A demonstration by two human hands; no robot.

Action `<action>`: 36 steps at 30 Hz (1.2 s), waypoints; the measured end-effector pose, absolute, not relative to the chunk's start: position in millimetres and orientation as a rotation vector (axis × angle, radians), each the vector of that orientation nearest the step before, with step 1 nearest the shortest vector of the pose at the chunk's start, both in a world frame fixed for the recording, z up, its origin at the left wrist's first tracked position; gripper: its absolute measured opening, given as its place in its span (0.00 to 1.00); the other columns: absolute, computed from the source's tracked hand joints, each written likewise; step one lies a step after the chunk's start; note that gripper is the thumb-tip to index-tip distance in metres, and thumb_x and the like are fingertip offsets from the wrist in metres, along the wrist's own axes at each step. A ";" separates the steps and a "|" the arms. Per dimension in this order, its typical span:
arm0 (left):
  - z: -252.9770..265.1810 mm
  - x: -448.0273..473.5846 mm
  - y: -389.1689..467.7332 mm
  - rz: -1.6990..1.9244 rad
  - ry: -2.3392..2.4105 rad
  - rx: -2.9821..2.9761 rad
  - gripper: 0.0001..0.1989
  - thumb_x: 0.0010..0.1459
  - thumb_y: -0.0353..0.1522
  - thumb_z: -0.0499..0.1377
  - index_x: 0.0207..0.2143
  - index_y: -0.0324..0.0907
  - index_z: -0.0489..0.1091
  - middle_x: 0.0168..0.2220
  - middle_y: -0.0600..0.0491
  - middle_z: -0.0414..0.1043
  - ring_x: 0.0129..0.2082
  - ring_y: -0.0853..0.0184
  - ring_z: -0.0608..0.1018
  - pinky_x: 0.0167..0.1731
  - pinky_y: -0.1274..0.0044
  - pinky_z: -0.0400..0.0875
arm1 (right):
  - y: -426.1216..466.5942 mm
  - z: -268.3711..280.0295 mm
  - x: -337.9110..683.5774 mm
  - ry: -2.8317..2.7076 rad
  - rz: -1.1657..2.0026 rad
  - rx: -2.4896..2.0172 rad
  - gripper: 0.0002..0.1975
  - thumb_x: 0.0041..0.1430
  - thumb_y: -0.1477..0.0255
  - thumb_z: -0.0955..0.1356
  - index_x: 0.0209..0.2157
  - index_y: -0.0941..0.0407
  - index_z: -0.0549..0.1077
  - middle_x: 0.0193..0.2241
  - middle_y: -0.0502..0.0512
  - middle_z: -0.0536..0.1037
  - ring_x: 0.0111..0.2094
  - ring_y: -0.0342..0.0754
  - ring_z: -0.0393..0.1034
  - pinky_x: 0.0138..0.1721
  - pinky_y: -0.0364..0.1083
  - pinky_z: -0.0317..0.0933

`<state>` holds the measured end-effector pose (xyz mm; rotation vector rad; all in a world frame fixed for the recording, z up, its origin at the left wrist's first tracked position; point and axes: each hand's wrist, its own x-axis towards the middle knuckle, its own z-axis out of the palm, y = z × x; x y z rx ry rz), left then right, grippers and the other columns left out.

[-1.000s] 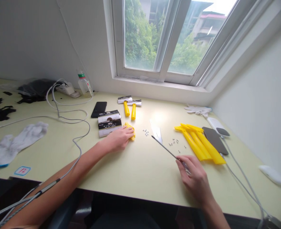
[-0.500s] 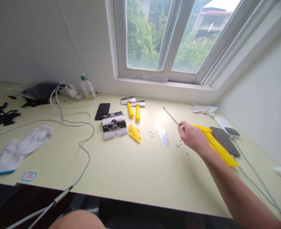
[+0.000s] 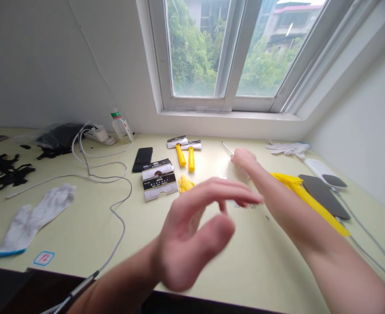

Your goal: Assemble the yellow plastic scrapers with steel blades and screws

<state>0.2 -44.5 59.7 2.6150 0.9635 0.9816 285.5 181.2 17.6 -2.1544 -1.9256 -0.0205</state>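
My right hand is closed around a screwdriver, whose thin metal shaft points to the back left; the fingers hide its handle. My left hand hovers over the front of the table, fingers stretched forward and thumb apart, with nothing in it. Behind its fingers, a yellow plastic part is partly covered. Small screws lie beneath my right forearm. Two yellow handles rest at the back with black-and-white card heads. A long yellow piece lies right of my right forearm.
Two black-and-white card boxes and a black phone lie left of centre. A white cable loops across the table. White gloves lie at the left. A dark grey flat device sits at the right.
My left hand has come up into view over the table's front. My right hand has moved back and left with the screwdriver. The view has shifted slightly.
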 end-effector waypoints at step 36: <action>-26.5 32.8 20.6 1.614 1.002 2.684 0.15 0.60 0.29 0.55 0.48 0.44 0.55 0.36 0.49 0.70 0.32 0.64 0.74 0.32 0.69 0.75 | 6.0 -2.2 256.8 -1.404 0.293 -0.914 0.10 0.64 0.67 0.65 0.45 0.55 0.69 0.33 0.54 0.74 0.33 0.45 0.71 0.37 0.47 0.69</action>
